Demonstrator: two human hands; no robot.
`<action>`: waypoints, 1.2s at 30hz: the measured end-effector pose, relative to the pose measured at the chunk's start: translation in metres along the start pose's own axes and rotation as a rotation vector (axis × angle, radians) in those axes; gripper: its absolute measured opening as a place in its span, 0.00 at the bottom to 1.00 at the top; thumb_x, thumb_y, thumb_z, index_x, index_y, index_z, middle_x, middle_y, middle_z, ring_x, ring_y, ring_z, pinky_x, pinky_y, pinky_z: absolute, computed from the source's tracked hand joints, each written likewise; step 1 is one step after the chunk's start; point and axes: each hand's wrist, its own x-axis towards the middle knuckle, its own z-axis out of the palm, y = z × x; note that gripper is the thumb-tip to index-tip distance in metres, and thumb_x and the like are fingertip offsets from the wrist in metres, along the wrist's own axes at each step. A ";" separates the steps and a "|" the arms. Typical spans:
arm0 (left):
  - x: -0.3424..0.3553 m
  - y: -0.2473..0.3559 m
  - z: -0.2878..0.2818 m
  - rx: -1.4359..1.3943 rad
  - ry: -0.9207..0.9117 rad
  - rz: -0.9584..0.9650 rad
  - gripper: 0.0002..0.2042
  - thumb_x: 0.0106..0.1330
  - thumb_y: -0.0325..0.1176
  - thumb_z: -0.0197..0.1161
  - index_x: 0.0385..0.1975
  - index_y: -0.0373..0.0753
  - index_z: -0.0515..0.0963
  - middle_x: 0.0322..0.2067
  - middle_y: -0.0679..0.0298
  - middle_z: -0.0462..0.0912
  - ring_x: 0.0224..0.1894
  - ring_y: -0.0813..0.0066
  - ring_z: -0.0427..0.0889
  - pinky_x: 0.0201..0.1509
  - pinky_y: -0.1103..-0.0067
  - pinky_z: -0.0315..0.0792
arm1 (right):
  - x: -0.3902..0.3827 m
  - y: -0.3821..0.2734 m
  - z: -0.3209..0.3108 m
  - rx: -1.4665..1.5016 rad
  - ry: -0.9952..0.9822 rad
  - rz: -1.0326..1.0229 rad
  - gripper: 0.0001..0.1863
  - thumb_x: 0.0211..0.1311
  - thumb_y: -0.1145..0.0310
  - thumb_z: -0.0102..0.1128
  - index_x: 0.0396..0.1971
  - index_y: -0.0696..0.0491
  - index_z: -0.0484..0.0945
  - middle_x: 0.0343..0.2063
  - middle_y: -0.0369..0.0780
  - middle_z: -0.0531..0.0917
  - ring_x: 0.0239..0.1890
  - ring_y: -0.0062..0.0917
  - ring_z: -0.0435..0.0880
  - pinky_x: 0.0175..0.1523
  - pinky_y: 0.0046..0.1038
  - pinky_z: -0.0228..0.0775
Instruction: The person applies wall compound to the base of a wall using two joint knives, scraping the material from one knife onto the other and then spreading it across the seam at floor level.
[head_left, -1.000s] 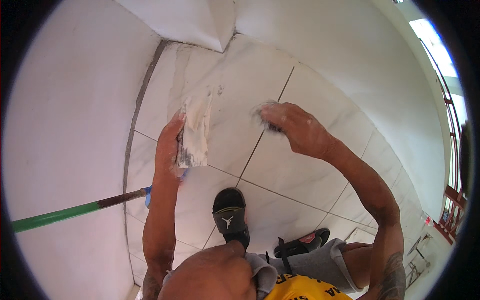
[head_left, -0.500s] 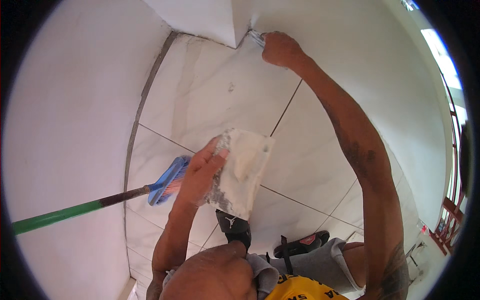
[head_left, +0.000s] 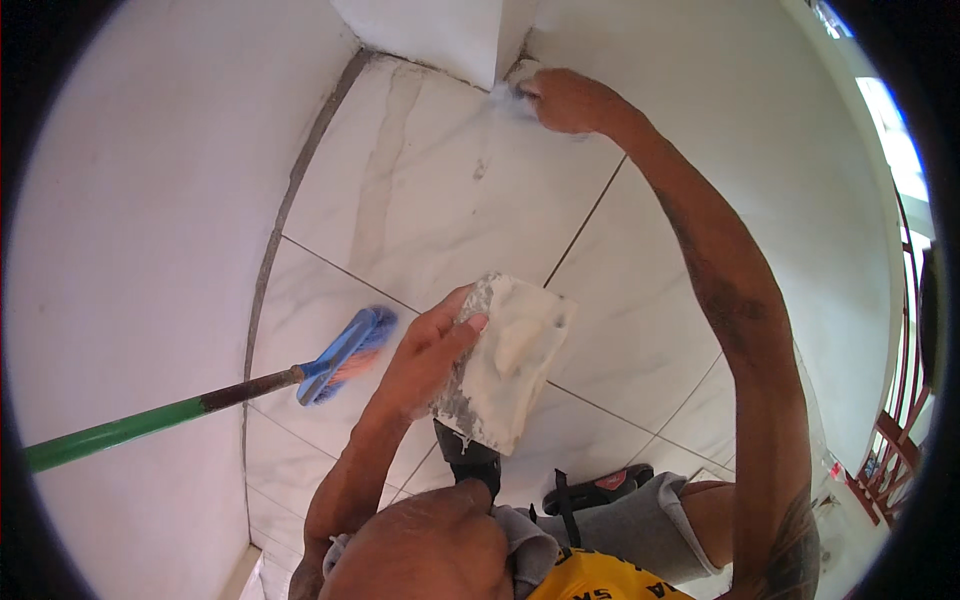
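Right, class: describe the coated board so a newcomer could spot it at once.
Start from the pale tiled floor, then find the left hand above it. That hand grips a flat, four-sided board. Unlike the tiles, it carries thick cream-coloured paste, with grey patches nearest that hand.

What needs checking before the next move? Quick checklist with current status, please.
1. Left hand has the flat board: ok, thumb over its face, fingers beneath.
2. Pale paste on the board: ok, a thick patch covers much of the face.
3. Right hand at the wall corner: ok, just beside it, low near the floor.
4. Blurred item in the right hand, type and edge contact: cannot tell.
5. Broom head away from the wall corner: ok, it is off to the left.
6. Board clear of the black sandal: cannot tell, they overlap in this view.
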 end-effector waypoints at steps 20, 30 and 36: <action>-0.015 -0.001 0.008 0.034 -0.051 0.044 0.22 0.69 0.33 0.51 0.60 0.30 0.64 0.48 0.62 0.77 0.48 0.80 0.74 0.53 0.82 0.68 | -0.024 -0.013 0.002 -0.136 -0.002 -0.358 0.17 0.53 0.79 0.51 0.44 0.54 0.78 0.43 0.46 0.75 0.50 0.38 0.74 0.53 0.39 0.72; -0.013 -0.002 0.009 0.060 -0.065 0.056 0.21 0.69 0.33 0.51 0.60 0.31 0.65 0.48 0.63 0.77 0.49 0.80 0.74 0.53 0.82 0.68 | -0.008 -0.021 0.010 -0.502 0.244 -0.026 0.16 0.52 0.78 0.53 0.42 0.57 0.78 0.42 0.46 0.75 0.48 0.37 0.75 0.49 0.36 0.75; -0.016 0.002 0.004 0.086 -0.027 0.043 0.21 0.69 0.33 0.51 0.60 0.31 0.64 0.48 0.62 0.77 0.49 0.79 0.74 0.54 0.81 0.68 | -0.026 -0.027 0.006 -0.039 -0.001 -0.307 0.14 0.53 0.76 0.54 0.41 0.56 0.78 0.41 0.47 0.76 0.46 0.38 0.76 0.46 0.37 0.77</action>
